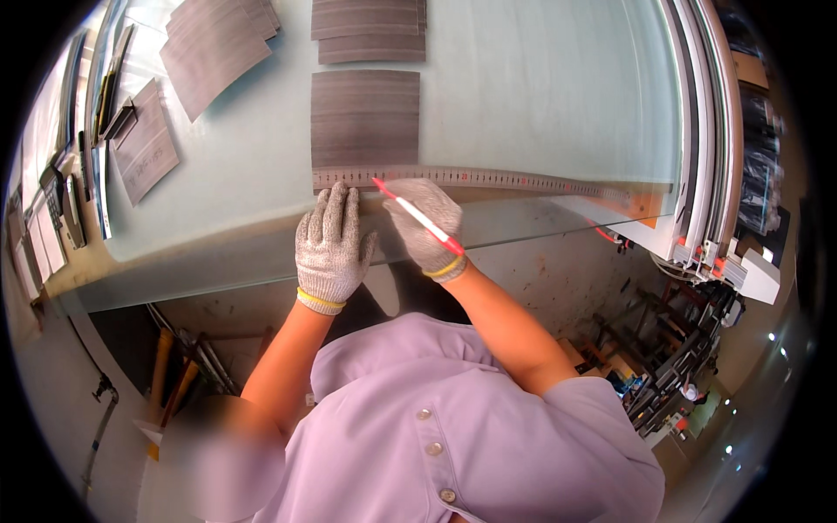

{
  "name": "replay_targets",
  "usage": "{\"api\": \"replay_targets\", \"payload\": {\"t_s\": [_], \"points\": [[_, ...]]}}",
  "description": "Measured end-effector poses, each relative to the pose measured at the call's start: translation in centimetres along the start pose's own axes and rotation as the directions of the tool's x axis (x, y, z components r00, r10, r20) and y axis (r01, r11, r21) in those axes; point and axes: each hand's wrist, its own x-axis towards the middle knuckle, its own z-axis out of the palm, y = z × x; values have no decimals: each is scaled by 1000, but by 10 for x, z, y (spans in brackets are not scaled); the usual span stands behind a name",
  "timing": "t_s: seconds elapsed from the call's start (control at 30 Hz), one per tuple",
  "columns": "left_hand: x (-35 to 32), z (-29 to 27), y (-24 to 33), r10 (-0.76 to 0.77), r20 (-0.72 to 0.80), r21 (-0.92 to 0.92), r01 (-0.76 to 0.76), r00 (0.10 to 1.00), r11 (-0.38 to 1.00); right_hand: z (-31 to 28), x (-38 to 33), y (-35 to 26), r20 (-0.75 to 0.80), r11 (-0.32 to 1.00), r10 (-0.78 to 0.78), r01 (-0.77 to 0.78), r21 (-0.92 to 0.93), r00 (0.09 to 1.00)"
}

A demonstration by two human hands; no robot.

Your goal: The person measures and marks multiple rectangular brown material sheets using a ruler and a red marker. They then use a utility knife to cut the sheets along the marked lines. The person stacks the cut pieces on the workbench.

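A long steel ruler [501,179] lies across the lower edge of a grey-brown sheet [366,118] and reaches far to the right. Both my hands wear knitted gloves with yellow cuffs. My left hand [330,248] has its fingers stretched out, their tips on the ruler's left part. Between the fingers of my right hand [443,209] is a red and white pen [420,218], its red tip at the ruler near my left fingertips. The fingers under the pen are partly hidden.
More grey-brown sheets lie beyond the first [370,22] and at the far left [214,52]. A marked sheet [148,148] has a dark block on it. Tools line the left side. The glass tabletop [540,96] ends just before my body; a pale rail [711,131] bounds its right.
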Motion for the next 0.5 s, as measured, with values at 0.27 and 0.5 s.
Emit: {"api": "replay_targets", "payload": {"t_s": [0.27, 0.5], "points": [[1, 0, 0, 0, -14, -10, 0, 1000, 1000, 9, 4, 7, 80, 998, -50, 54, -42, 996], [2, -1, 0, 9, -30, -7, -10, 1000, 1000, 11, 2, 12, 110, 996, -76, 81, -47, 991]]}}
